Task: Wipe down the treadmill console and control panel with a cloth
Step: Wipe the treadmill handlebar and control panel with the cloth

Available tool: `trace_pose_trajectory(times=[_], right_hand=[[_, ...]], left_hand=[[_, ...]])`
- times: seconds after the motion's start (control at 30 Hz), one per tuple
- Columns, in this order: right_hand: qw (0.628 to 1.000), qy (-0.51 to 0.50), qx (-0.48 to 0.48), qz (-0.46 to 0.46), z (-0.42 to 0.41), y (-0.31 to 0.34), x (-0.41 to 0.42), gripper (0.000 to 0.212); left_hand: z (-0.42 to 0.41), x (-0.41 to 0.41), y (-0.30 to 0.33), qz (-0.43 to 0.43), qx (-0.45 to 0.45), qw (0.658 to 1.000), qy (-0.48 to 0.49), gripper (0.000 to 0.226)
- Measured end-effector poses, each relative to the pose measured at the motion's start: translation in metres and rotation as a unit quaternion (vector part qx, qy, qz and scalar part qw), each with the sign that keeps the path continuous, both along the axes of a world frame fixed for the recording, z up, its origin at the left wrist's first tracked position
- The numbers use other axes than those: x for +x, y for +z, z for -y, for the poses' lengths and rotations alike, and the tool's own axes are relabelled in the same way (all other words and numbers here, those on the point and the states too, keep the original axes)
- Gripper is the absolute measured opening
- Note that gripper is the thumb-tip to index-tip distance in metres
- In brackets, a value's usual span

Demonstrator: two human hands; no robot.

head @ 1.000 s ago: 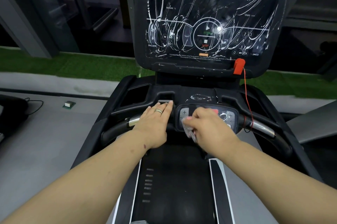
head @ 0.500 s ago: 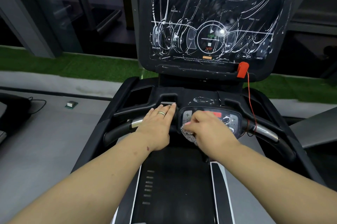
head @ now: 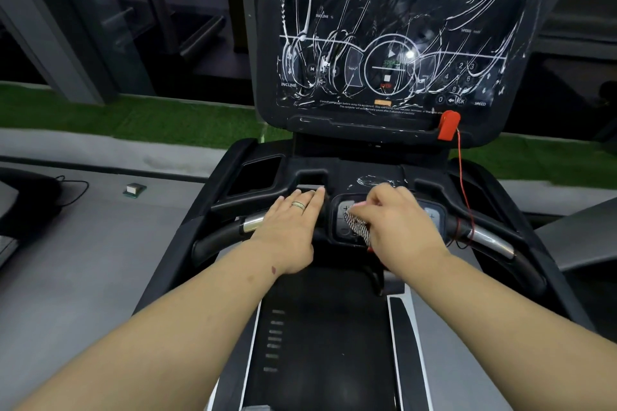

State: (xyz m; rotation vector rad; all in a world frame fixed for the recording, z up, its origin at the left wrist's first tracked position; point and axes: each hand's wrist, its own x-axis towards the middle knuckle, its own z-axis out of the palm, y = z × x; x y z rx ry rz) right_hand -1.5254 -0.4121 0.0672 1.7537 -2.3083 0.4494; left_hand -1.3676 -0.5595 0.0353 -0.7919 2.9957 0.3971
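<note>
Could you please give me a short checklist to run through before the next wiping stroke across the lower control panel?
1. Striped black-and-white cloth gripped: ok, the right hand holds it bunched against the small grey button panel.
2. Left hand bracing: ok, it lies flat on the black handlebar housing, fingers straight.
3. Red safety clip with its thin red cord out of the stroke path: ok, it hangs to the right of the right hand.
4. Right end of the panel wiped: cannot tell, the hand covers most of it.
5. Large black console screen clean: not ok, white streaks cover it.
</note>
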Motion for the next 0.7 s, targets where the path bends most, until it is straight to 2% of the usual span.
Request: trace_pose_trajectory(times=[0.07, 0.23, 0.37, 0.43, 0.5, 0.57, 0.63, 0.7], right_hand=[[1.0, -0.002, -0.005, -0.015, -0.003, -0.003, 0.002, 0.033], [0.993, 0.097, 0.046, -0.049, -0.018, -0.009, 0.004, 0.022], [1.0, 0.001, 0.017, -0.021, -0.006, 0.002, -0.008, 0.04], [1.0, 0.005, 0.01, -0.023, -0.006, -0.002, -0.004, 0.035], [0.997, 0.056, 0.03, -0.04, -0.014, -0.011, 0.003, 0.026], [0.993, 0.094, 0.055, -0.044, -0.019, -0.012, 0.003, 0.029], [0.996, 0.07, 0.048, -0.033, -0.013, -0.003, -0.005, 0.038], [1.0, 0.001, 0.018, -0.017, -0.005, 0.007, -0.01, 0.043]], left_hand=[[0.0, 0.0, 0.0, 0.001, 0.001, 1.0, 0.002, 0.1], [0.0, -0.001, 0.0, 0.003, 0.004, 1.0, 0.002, 0.101], [0.0, -0.001, 0.002, 0.009, 0.008, 1.0, 0.0, 0.103], [0.0, -0.001, 0.003, 0.01, 0.01, 1.0, -0.001, 0.105], [0.002, -0.002, 0.002, 0.013, 0.011, 1.0, -0.005, 0.111], [0.003, -0.003, 0.003, 0.02, 0.013, 1.0, -0.008, 0.118], [0.004, -0.005, 0.007, 0.032, 0.024, 0.999, -0.009, 0.122], [0.006, -0.007, 0.013, 0.043, 0.05, 0.998, -0.008, 0.123]])
